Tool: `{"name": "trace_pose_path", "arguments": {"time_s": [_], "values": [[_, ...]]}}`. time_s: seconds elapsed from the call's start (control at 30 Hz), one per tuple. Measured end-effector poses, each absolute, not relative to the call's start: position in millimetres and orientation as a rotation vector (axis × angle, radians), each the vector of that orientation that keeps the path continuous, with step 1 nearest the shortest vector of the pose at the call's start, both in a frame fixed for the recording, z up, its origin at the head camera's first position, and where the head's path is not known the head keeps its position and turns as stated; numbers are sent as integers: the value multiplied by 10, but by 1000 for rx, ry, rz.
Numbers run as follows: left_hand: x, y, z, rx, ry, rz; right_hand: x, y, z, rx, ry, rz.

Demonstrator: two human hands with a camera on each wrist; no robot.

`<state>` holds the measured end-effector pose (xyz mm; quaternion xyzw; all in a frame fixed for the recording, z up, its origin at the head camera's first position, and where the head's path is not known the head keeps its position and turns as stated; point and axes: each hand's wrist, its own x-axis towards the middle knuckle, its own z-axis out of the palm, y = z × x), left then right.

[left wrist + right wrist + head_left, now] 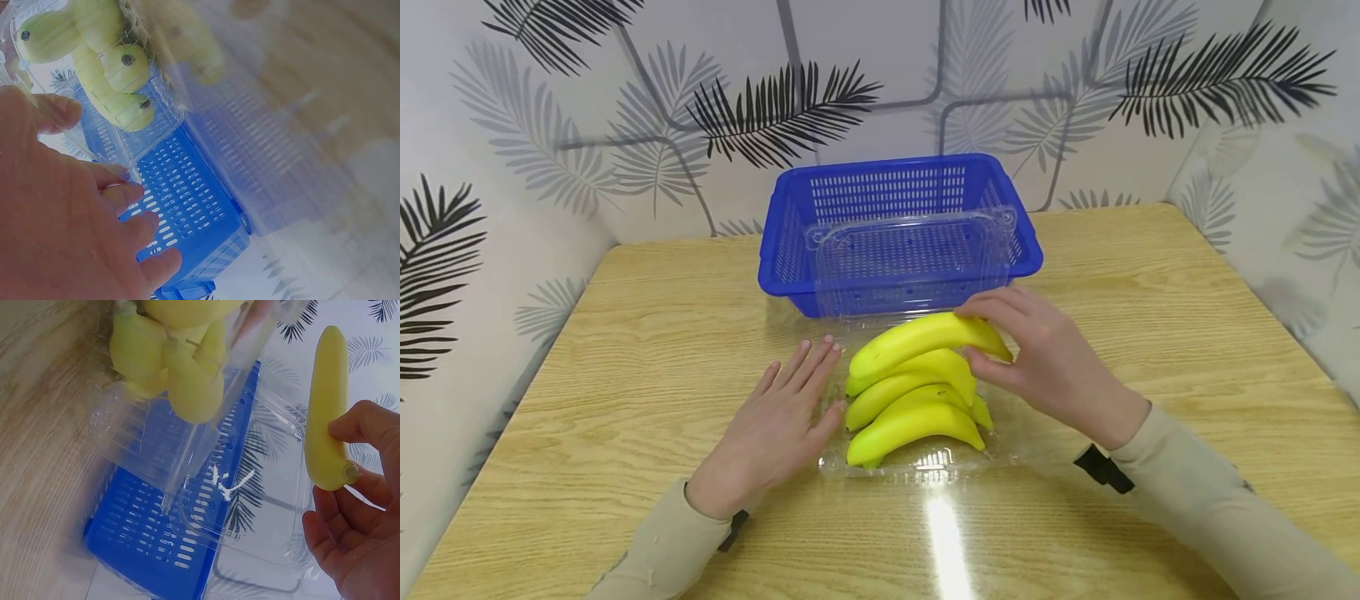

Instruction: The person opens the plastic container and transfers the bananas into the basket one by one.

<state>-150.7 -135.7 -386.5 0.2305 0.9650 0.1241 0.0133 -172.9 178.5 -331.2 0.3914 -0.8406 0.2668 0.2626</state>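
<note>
In the head view, a clear plastic clamshell box (831,465) lies on the table with its lid (842,279) raised at the back. Several yellow bananas (917,423) lie side by side inside it. My right hand (1045,358) pinches another banana (906,340) near its stem end, between thumb and fingers. That banana (328,406) shows apart from the others in the right wrist view, above the box. My left hand (778,425) has its fingers extended along the box's left side, thumb at the edge by the bananas.
Right behind the box stands a blue plastic basket (771,250) with slotted walls, and the raised lid overlaps its front. The wood-grain table (647,333) meets a leaf-patterned covering (880,75) at the back and sides.
</note>
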Motion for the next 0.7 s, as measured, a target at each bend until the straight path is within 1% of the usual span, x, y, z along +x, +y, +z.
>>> {"name": "trace_pose_path", "arguments": {"time_s": [0.7], "values": [[-1502, -1354, -3857, 719, 3004, 398, -1762, 1814, -3267, 1012, -2283, 713]]}}
